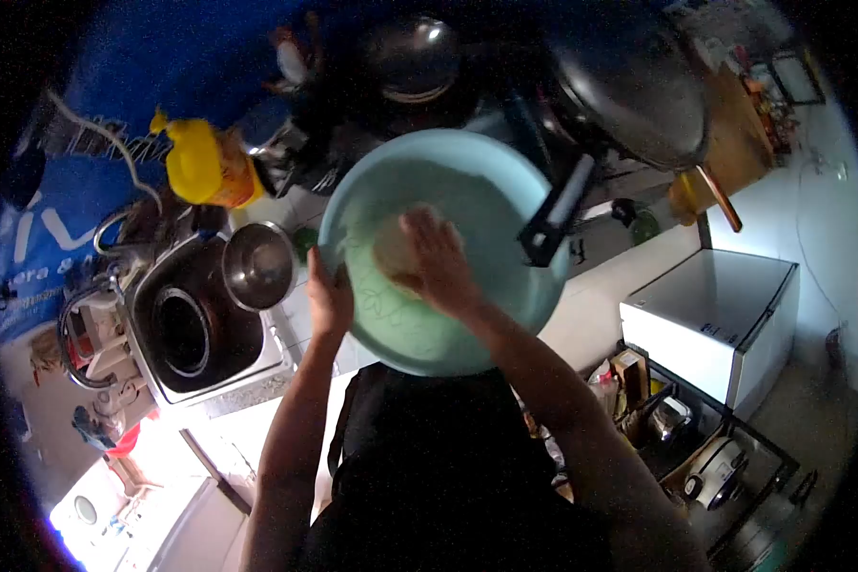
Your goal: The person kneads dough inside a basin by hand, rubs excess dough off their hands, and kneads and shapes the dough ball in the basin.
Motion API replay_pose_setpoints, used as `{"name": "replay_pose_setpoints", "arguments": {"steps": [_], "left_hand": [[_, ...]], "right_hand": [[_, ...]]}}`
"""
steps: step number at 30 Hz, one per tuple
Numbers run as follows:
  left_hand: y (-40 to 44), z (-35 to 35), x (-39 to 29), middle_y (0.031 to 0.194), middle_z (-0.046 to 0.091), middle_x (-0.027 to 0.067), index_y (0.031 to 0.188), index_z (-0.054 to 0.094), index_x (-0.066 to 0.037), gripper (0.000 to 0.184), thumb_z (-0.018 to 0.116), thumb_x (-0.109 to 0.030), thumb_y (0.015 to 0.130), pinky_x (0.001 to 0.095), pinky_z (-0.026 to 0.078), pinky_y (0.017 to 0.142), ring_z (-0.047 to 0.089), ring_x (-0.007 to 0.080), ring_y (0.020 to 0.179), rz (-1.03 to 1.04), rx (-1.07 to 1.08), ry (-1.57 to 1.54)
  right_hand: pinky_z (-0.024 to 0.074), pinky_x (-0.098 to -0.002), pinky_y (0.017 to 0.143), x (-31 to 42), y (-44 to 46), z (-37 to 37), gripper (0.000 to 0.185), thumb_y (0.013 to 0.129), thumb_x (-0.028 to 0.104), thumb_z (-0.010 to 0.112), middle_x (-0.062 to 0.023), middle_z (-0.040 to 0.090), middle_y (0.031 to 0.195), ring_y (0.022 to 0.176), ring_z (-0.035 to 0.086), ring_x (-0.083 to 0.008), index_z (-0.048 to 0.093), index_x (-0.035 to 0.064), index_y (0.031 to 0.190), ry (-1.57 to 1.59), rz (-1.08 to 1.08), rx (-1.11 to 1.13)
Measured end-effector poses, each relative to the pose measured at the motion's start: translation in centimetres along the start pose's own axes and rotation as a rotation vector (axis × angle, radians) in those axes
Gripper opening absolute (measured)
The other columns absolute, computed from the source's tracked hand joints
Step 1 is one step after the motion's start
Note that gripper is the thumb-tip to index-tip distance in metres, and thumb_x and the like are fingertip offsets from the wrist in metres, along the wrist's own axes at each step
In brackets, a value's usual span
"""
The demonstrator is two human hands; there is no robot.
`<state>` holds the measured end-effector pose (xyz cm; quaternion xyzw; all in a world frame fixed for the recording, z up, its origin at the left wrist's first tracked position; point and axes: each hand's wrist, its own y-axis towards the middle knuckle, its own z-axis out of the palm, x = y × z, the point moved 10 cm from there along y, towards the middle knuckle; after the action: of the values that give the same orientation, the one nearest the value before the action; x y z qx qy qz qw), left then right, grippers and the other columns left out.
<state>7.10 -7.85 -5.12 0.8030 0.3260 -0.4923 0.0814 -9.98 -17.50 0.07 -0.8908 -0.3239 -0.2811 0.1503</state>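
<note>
A large pale green basin [439, 338] is in front of my body at the counter's edge. Its left rim is in my left hand [329, 296], thumb up along the wall. Inside the basin, my right hand [439, 262] lies with its fingers stretched out on a round, pale lump [391, 250] that looks like dough. The palm and fingers cover the lump's right part. Faint marks show on the basin's floor below the lump.
A sink [238, 357] and a metal bowl [259, 266] are at left, near a yellow bottle [200, 164]. Pans [629, 91] on the stove crowd the back; a black handle [558, 212] overhangs the basin's right rim. A white cabinet [701, 319] stands right.
</note>
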Motion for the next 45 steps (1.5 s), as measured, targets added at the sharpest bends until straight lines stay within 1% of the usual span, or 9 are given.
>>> {"name": "replay_pose_setpoints", "arguments": {"steps": [6, 9, 13, 21, 27, 37, 38, 40, 45], "left_hand": [[-2.2, -1.0, -2.9, 0.115, 0.049, 0.0136, 0.126, 0.031, 0.000, 0.051, 0.056, -0.007, 0.082, 0.0331, 0.038, 0.088, 0.048, 0.0211, 0.103, 0.008, -0.035, -0.401], [-6.9, -1.1, -2.9, 0.112, 0.050, 0.0110, 0.125, 0.034, -0.003, 0.048, 0.057, -0.014, 0.084, 0.0312, 0.040, 0.085, 0.049, 0.0179, 0.100, -0.089, -0.042, -0.461], [-12.5, 0.4, 0.7, 0.113, 0.050, 0.0097, 0.122, 0.039, -0.006, 0.044, 0.057, -0.019, 0.084, 0.0340, 0.043, 0.079, 0.050, 0.0179, 0.100, -0.311, -0.062, -0.598], [-13.7, 2.0, 3.2, 0.118, 0.048, 0.0071, 0.124, 0.039, -0.011, 0.052, 0.059, -0.033, 0.081, 0.0389, 0.042, 0.081, 0.048, 0.0222, 0.105, -0.281, -0.135, -0.591], [-20.6, 0.0, 6.6, 0.105, 0.052, 0.0079, 0.122, 0.039, -0.016, 0.053, 0.053, -0.046, 0.081, 0.0388, 0.040, 0.076, 0.052, 0.0220, 0.092, -0.359, -0.419, -0.622], [-35.0, 4.4, 10.7, 0.095, 0.056, 0.0106, 0.117, 0.041, -0.016, 0.040, 0.049, -0.040, 0.085, 0.0358, 0.045, 0.064, 0.056, 0.0243, 0.080, -0.651, -0.777, -0.554], [-35.0, 7.0, 14.1, 0.110, 0.050, 0.0122, 0.125, 0.032, -0.013, 0.062, 0.053, -0.050, 0.080, 0.0459, 0.045, 0.078, 0.052, 0.0263, 0.095, -0.554, -0.610, -0.531], [-34.9, 13.0, 14.6, 0.098, 0.055, 0.0084, 0.120, 0.036, -0.014, 0.050, 0.053, -0.041, 0.082, 0.0353, 0.048, 0.063, 0.055, 0.0231, 0.084, -0.524, -0.415, -0.455], [-35.5, 29.1, 8.4, 0.096, 0.056, 0.0079, 0.125, 0.031, -0.018, 0.059, 0.059, -0.043, 0.078, 0.0412, 0.046, 0.066, 0.056, 0.0250, 0.083, -0.975, -0.076, -0.387]], "right_hand": [[0.0129, -0.0507, 0.104, -0.7, -0.7, -2.6, 0.075, 0.082, 0.030, 0.057, -0.0170, 0.019, 0.141, 0.132, 0.012, -0.0334, 0.012, 0.0089, 0.139, 0.042, -0.189, -0.164], [0.0363, -0.0404, 0.094, -4.7, -4.1, -4.6, 0.052, 0.079, 0.016, 0.060, -0.0166, 0.035, 0.132, 0.116, 0.043, -0.0311, 0.038, 0.0080, 0.126, 0.420, -0.032, -0.036], [0.0469, -0.0295, 0.072, -8.4, -11.3, -15.4, 0.024, 0.082, 0.012, 0.057, -0.0113, 0.054, 0.111, 0.082, 0.058, -0.0204, 0.053, 0.0044, 0.105, 0.238, -0.201, -0.424], [0.0479, -0.0271, 0.075, -33.2, -29.6, -26.4, 0.019, 0.084, 0.016, 0.056, -0.0065, 0.060, 0.094, 0.083, 0.059, -0.0145, 0.059, 0.0037, 0.098, 0.917, 0.498, -0.924], [0.0477, -0.0300, 0.079, -40.5, -35.0, -33.3, 0.022, 0.081, 0.017, 0.059, -0.0090, 0.060, 0.093, 0.085, 0.058, -0.0177, 0.059, 0.0033, 0.098, 1.052, 0.574, -1.017], [0.0486, -0.0295, 0.080, -56.9, -22.6, -45.7, 0.021, 0.080, 0.014, 0.061, -0.0079, 0.060, 0.095, 0.088, 0.058, -0.0182, 0.058, 0.0020, 0.097, 1.286, 0.506, -1.034], [0.0493, -0.0317, 0.082, -59.3, -20.1, -47.3, 0.023, 0.081, 0.013, 0.060, -0.0108, 0.059, 0.097, 0.088, 0.058, -0.0204, 0.057, 0.0002, 0.100, 1.312, 0.472, -1.017], [0.0494, -0.0316, 0.083, -62.6, -15.4, -51.2, 0.028, 0.082, 0.014, 0.060, -0.0115, 0.058, 0.093, 0.088, 0.056, -0.0204, 0.054, 0.0010, 0.106, 1.316, 0.416, -0.946], [0.0518, -0.0295, 0.073, -73.4, -4.3, -58.0, 0.015, 0.077, 0.010, 0.064, -0.0064, 0.059, 0.082, 0.074, 0.058, -0.0148, 0.058, 0.0029, 0.089, 1.214, 0.584, -0.848]]}}
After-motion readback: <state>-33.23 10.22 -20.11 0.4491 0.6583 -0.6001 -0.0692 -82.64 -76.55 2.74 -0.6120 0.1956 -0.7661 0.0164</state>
